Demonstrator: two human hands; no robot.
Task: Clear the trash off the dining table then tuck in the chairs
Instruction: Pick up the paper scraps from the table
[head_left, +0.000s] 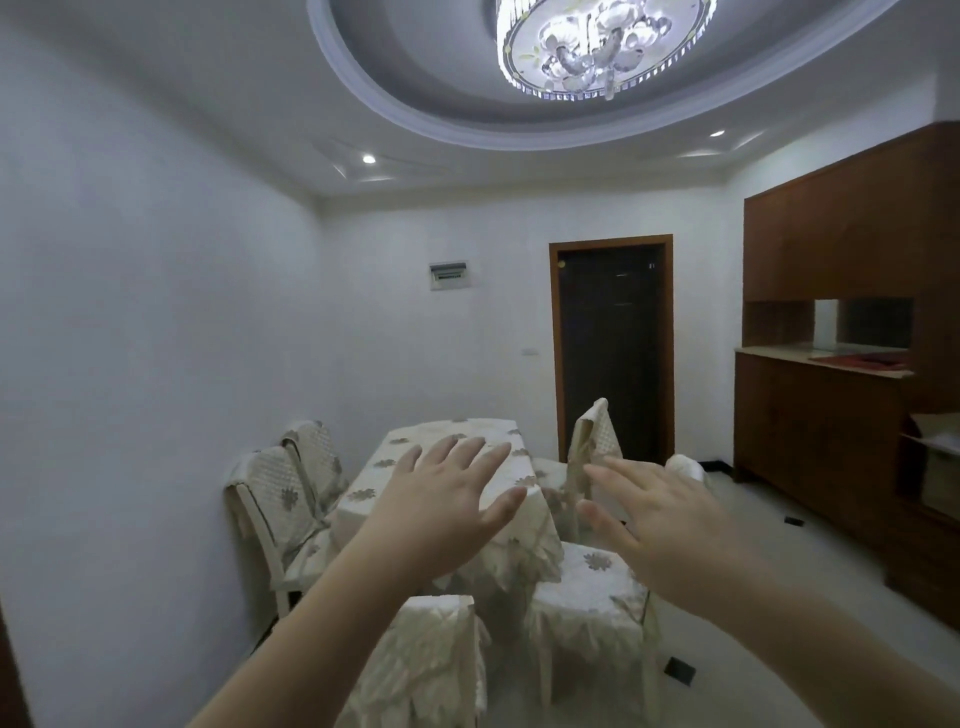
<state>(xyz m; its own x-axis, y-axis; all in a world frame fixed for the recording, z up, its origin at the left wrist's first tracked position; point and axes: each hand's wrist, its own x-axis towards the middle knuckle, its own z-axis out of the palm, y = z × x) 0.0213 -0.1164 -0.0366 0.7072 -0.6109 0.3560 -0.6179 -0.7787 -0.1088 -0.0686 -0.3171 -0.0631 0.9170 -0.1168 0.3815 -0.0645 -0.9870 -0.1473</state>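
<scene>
cream floral cloth covered the table (452, 441) and every chair. both hands were raised with fingers straight and spread, grasping nothing: the left hand (441, 512) and the right hand (670, 525) hung apart in the air, well short of the furniture. no trash showed on the table beyond the fingers, though the left hand hid part of it. 2 chairs (587, 613) below the fingers stood pulled out. loose draped covers could likely snag or slip when a chair was pushed, dragging the tablecloth with it.
</scene>
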